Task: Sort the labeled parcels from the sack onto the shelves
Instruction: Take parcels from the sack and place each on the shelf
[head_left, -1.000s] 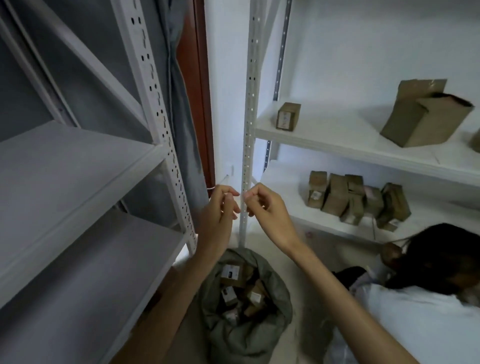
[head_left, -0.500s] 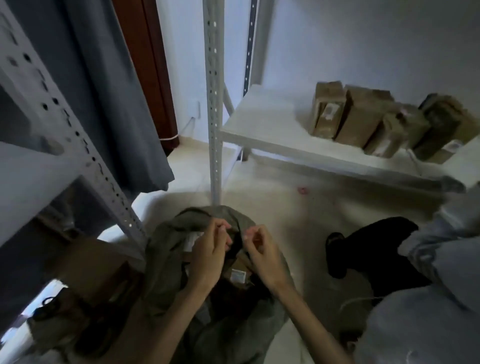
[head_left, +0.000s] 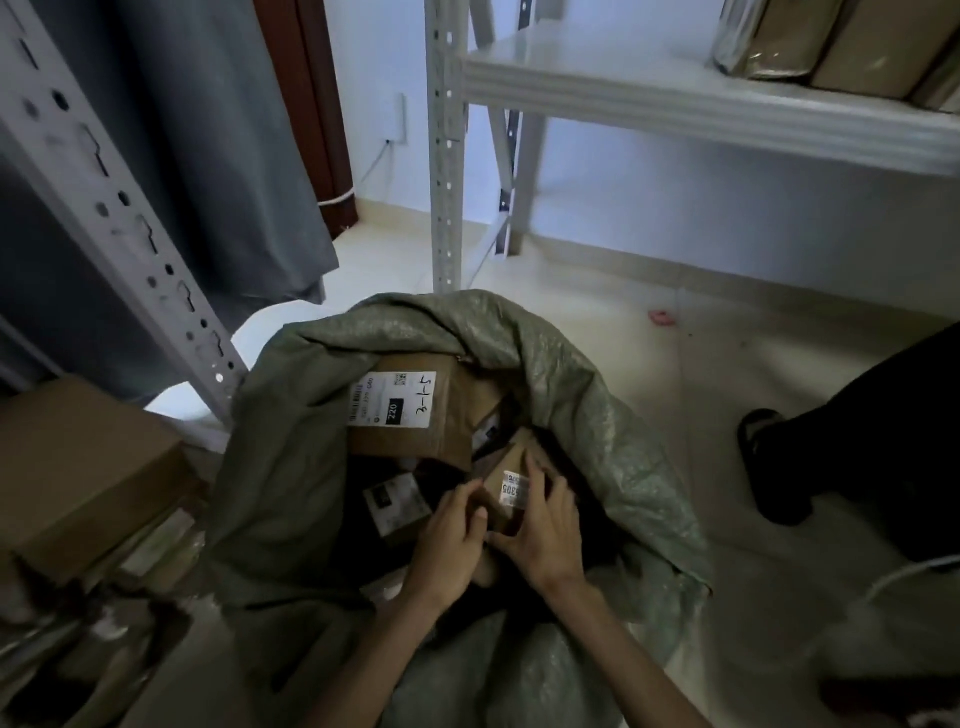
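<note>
We reach both forearms down into sack (head_left: 597, 415); left hand (head_left: 452, 535) and right hand (head_left: 545, 525) clasp small labeled parcel (head_left: 506, 491) between curled fingers.

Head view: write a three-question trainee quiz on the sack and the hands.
1. True or false: both hands are inside the open sack.
2. Which parcel do the left hand and right hand hold?
A. the small parcel with the narrow white label
B. the big parcel marked 220
C. a parcel on the shelf
3. Fill in: the big parcel's label bears the handwritten mark ____.

Key: 1 true; 2 A; 3 "3-1-5", as far as it reads.
</note>
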